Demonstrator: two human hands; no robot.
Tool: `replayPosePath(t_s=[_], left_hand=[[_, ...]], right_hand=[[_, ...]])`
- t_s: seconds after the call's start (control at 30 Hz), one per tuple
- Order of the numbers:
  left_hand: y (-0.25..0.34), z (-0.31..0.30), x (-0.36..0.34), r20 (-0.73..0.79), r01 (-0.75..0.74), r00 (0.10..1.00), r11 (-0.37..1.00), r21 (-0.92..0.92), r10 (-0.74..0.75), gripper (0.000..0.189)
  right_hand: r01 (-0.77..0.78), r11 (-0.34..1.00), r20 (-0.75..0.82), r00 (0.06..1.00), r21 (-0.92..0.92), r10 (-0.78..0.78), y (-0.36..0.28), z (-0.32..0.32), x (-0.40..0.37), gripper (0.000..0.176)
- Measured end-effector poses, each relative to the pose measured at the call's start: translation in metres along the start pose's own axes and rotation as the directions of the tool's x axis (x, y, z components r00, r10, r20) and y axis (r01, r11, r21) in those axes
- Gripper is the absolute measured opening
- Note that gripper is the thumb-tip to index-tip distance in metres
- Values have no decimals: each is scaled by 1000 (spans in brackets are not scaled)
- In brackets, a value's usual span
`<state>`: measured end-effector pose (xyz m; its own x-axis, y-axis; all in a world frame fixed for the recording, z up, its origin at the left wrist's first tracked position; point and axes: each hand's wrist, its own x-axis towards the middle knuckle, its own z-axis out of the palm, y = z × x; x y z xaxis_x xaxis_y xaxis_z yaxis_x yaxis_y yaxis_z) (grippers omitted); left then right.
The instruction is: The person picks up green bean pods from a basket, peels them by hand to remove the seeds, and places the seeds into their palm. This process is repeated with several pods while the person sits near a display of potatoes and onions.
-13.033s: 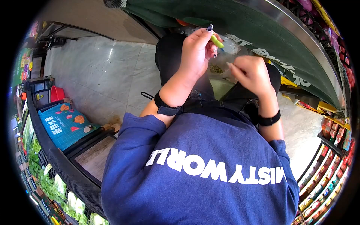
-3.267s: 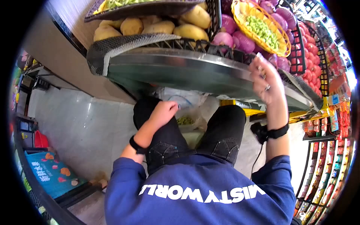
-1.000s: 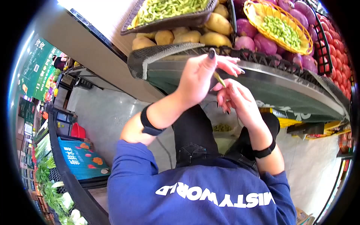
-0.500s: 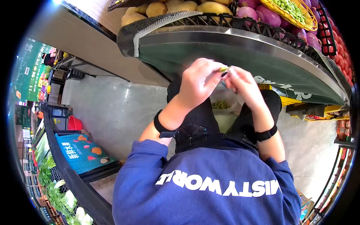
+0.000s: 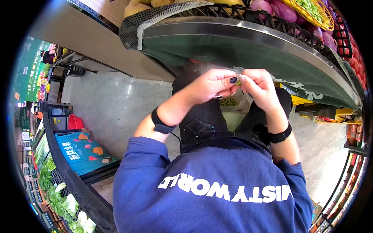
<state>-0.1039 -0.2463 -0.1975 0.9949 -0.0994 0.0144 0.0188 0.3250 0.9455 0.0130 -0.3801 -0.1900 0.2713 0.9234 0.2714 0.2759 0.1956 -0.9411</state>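
My left hand (image 5: 217, 83) and my right hand (image 5: 260, 86) meet fingertip to fingertip above my lap. Between the pinched fingers is a small green piece (image 5: 238, 80), mostly covered, which both hands hold. A dark nail shows on my left thumb. Below the hands, between my knees, small green pieces (image 5: 229, 101) lie in a container whose outline is partly hidden by my hands and legs.
Ahead is a curved metal-edged stand (image 5: 241, 24) with potatoes, purple onions (image 5: 285, 11) and a yellow basket (image 5: 324, 24) of green beans. A red basin (image 5: 75, 122) and leafy vegetables (image 5: 58, 198) are on the left. Yellow crates (image 5: 299, 100) sit under the stand.
Both hands have come slightly lower and nearer my body. My left hand has turned so that its thumb faces up. The head view has shifted slightly.
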Motion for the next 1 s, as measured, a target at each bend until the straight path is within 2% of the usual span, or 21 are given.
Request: replayPosePath(t_s=[0.03,0.07,0.1,0.13,0.17,0.2,0.23,0.3,0.33,0.4,0.43,0.5,0.57,0.6,0.63,0.7,0.73,0.8,0.93,1.0], left_hand=[[-8,4,0,-24,-43,999,991,-128,40,27],[-13,8,0,-75,-87,994,981,-171,75,26],[-18,13,-1,-129,-131,986,968,-214,105,26],[-23,17,0,-129,-129,986,967,-218,102,26],[-28,20,0,-222,-191,967,932,-308,125,25],[-33,22,1,-318,-260,938,884,-389,136,24],[-36,24,3,-320,-260,938,881,-395,133,24],[-39,23,7,-457,-314,872,918,-243,177,24],[-39,22,7,-460,-323,871,906,-273,172,19],[-39,17,11,-498,-334,855,890,-311,147,21],[-38,13,12,-530,-347,839,874,-339,128,23],[-38,3,11,-619,-407,761,886,-221,196,28],[-42,-12,6,-660,-425,683,905,-12,312,29],[-41,-13,2,-674,-432,667,902,-2,318,29],[-40,-12,0,-671,-446,672,894,-29,313,28],[-46,-10,-6,-679,-415,688,906,-79,256,25],[-50,-10,-9,-680,-415,689,906,-84,253,25],[-61,-12,-15,-667,-339,716,938,-70,209,21],[-69,-13,-24,-668,-269,719,963,-10,194,22],[-71,-14,-27,-663,-220,729,975,10,171,24]], right_hand=[[132,985,-102,984,-112,-144,1,3,0,28],[150,953,-120,975,-265,-187,2,3,0,22],[147,953,-121,976,-264,-184,0,3,0,22],[265,839,-88,934,-475,-345,-3,2,0,19],[356,665,-18,874,-657,-485,-4,4,0,18],[399,588,62,859,-703,-509,-5,7,-1,18],[404,546,60,840,-734,-540,-2,12,-2,20],[391,514,61,836,-763,-546,-1,15,-4,22],[427,507,98,828,-749,-552,1,18,-4,23],[478,514,159,823,-712,-545,12,26,-9,26],[486,559,197,845,-672,-497,15,27,-13,25],[452,637,213,883,-625,-418,20,32,-20,22],[346,732,206,938,-587,-279,37,30,-24,21],[248,760,165,969,-601,-185,49,28,-25,22],[140,709,158,987,-691,-40,66,23,-25,23],[-24,682,128,977,-731,172,99,17,-21,23],[-27,680,129,976,-732,177,115,15,-19,23],[-113,582,144,915,-806,377,139,14,-14,21],[-148,570,153,881,-808,447,161,16,0,20],[-243,550,83,862,-799,501,169,19,5,18]])
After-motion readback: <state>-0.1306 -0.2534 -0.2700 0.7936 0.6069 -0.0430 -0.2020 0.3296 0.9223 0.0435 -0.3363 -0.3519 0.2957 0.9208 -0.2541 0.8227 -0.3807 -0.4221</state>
